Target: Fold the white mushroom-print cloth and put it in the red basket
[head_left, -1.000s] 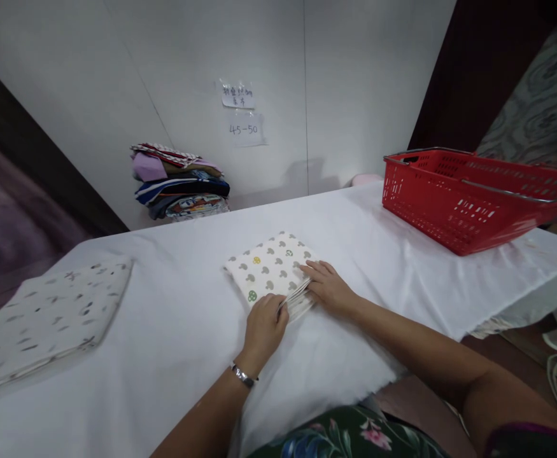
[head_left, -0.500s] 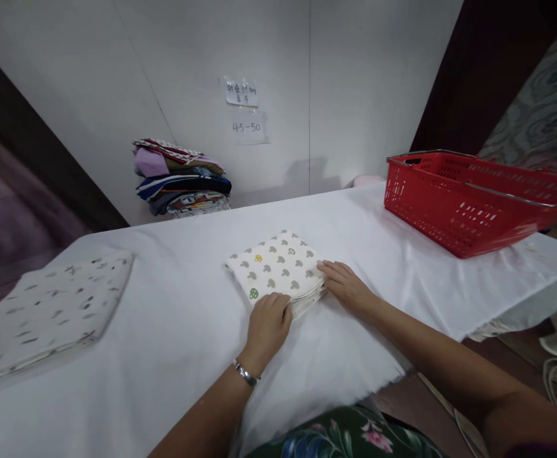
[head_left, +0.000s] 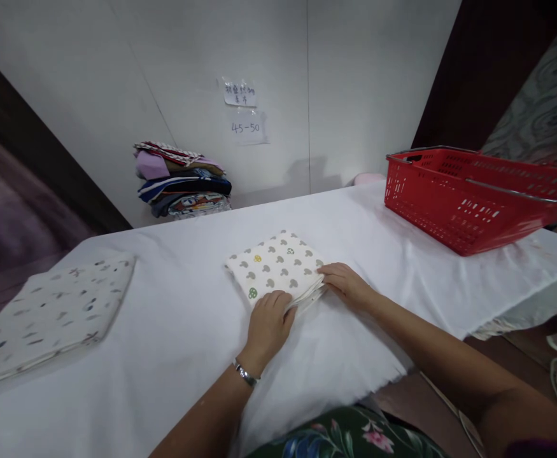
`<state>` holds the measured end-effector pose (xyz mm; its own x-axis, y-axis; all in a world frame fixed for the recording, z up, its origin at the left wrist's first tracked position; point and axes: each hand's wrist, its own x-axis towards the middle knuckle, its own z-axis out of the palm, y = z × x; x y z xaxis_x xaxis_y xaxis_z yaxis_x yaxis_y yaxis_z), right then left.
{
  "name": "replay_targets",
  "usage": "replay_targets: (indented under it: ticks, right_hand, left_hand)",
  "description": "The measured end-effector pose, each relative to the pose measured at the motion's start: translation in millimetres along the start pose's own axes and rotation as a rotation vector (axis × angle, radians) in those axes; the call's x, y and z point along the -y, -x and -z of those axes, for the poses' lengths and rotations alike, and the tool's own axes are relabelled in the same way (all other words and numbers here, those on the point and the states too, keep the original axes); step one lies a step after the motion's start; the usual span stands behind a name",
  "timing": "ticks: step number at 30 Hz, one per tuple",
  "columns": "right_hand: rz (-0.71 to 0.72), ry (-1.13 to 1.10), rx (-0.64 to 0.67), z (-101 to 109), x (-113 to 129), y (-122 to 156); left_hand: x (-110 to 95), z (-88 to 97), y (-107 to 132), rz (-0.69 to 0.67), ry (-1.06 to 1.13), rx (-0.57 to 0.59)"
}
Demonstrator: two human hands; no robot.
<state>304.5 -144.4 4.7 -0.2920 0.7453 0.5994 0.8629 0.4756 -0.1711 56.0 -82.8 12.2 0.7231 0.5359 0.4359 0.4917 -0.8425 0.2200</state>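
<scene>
Cloth (head_left: 281, 267), white with small mushroom shapes, folded into a flat, many-layered rectangle on the white tablecloth (head_left: 177, 318), slightly askew, near edge layered and partly exposed. Probably light, soft and limp, with little risk of breakage; layers likely to slide or fan apart along the loose near edge. Best taken at the two near corners, all layers together between thumb and fingers, with support beneath for any lift. Position relative to the grip: just beyond both hands, near edge running between them. Left hand (head_left: 269, 324): fingers curled over the near left corner, thumb beside the layered edge; narrow gap between thumb and fingers, but actual pinch on the layers impossible to tell. Right hand (head_left: 347, 286): fingertips on the right corner; thumb hidden, hence closure on the layers likewise impossible to tell. Well apart on the left, lying flat: other cloth (head_left: 63, 312). On the right: red basket (head_left: 450, 203).
</scene>
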Motion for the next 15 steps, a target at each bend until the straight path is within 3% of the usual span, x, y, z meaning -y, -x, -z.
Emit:
replay_targets:
  ticks: [8,15]
  right_hand:
    - [0.029,-0.018,0.064,3.3,-2.0,-4.3]
    - [0.031,-0.014,0.052,2.7,-1.7,-3.5]
  left_hand:
    - [0.7,3.9,-6.3,-0.021,-0.065,-0.013]
    - [-6.3,5.3,-7.7,-0.044,-0.178,0.083]
